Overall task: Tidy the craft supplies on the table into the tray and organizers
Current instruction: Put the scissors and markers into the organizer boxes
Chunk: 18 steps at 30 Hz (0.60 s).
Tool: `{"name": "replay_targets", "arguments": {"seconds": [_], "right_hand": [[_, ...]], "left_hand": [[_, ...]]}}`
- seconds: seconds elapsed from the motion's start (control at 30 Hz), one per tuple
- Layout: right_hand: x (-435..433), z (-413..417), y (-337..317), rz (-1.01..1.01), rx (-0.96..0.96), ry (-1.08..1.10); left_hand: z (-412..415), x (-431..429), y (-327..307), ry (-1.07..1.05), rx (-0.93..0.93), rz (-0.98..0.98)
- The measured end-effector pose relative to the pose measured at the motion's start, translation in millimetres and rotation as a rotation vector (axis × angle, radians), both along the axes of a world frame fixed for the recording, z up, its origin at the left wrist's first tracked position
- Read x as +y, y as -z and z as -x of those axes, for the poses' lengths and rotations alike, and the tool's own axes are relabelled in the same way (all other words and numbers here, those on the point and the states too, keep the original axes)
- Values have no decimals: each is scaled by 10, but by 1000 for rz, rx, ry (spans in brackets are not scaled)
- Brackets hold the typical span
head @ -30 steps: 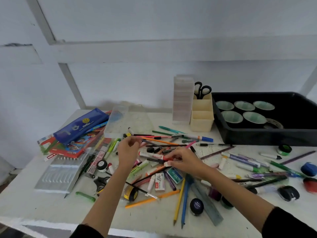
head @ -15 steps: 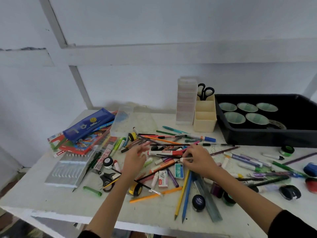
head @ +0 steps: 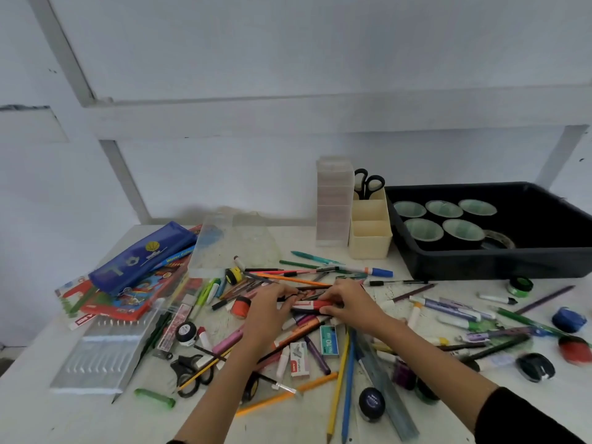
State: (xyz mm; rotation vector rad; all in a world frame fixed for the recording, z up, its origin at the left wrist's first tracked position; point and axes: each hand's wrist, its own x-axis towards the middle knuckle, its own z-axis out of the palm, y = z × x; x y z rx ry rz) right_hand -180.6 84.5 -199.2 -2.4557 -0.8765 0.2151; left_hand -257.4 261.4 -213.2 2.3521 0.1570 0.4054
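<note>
Pens, pencils and markers lie in a heap across the middle of the white table [head: 38, 408]. My left hand [head: 270, 304] and my right hand [head: 350, 299] meet over this heap. Both hands hold a red and white marker [head: 312, 305], one at each end, with the fingers curled over it and over the pens beside it. A black tray [head: 480, 267] with several green-lined cups stands at the back right. Left of it are a cream organizer [head: 370, 241], with black scissors [head: 368, 184] in its rear slot, and a clear drawer unit [head: 333, 203].
A blue pencil case [head: 141, 257] lies on colour boxes at the left, beside a clear container [head: 221, 245]. Near the front are black scissors [head: 189, 373], staple boxes [head: 330, 341], a ruler [head: 384, 389] and a dark jar [head: 371, 403]. A green tape roll [head: 520, 285] sits to the right.
My left hand moved right from the heap's left side and closed in beside my right hand. Both now hold the red and white marker. The camera view shifted slightly.
</note>
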Motion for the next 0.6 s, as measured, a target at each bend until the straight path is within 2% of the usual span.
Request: {"name": "replay_targets", "arguments": {"seconds": [0.13,0.23,0.3,0.37,0.47,0.6], "right_hand": [[-110,-30,-154,-311,256,44],[-187,-157,-410,-636,462,164],[-224,-311,-589,-838,518,272],[-272,-476,-776,-881,403,346],[-413,-793,-1033,-848,99,459],[-572,-1222,-1240,-816,-229,584]], "left_hand": [[-105,46,-52,28,9,81],[-276,-14,-170,54,-5,124],[-444,-105,-255,75,-38,132],[-600,-183,-313,80,-75,137],[-863,-306,-363,116,-65,95],[-1168,-512,-368,230,13,-62]]}}
